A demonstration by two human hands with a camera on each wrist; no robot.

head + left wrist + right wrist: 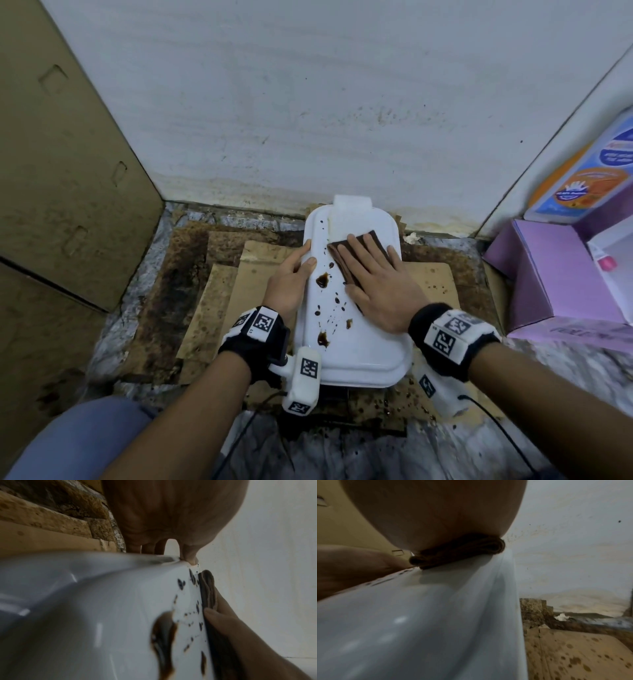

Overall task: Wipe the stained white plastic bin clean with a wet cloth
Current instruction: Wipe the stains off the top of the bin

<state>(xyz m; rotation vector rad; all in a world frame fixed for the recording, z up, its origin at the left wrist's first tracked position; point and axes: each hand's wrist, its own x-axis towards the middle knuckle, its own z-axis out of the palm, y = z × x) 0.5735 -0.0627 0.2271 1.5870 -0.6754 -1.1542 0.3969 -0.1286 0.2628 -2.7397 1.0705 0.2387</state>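
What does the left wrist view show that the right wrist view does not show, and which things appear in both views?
Only the left wrist view shows the dark brown stain blots clearly, and the left hand with its thumb on the bin's edge. Only the right wrist view shows the spotted brown cardboard sheet and a crumpled white scrap by the wall. Both show the white plastic bin, the folded dark brown cloth and the right hand pressing it.

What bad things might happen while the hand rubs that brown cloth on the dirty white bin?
1. The brown cloth already looks dark, so it might smear the wet brown puddles instead of lifting them.
2. The white bin rests on stacked cardboard; only the left hand steadies its edge, so a hard push by the right hand could shift it.
3. Stain pushed over the rim could drip onto the cardboard.
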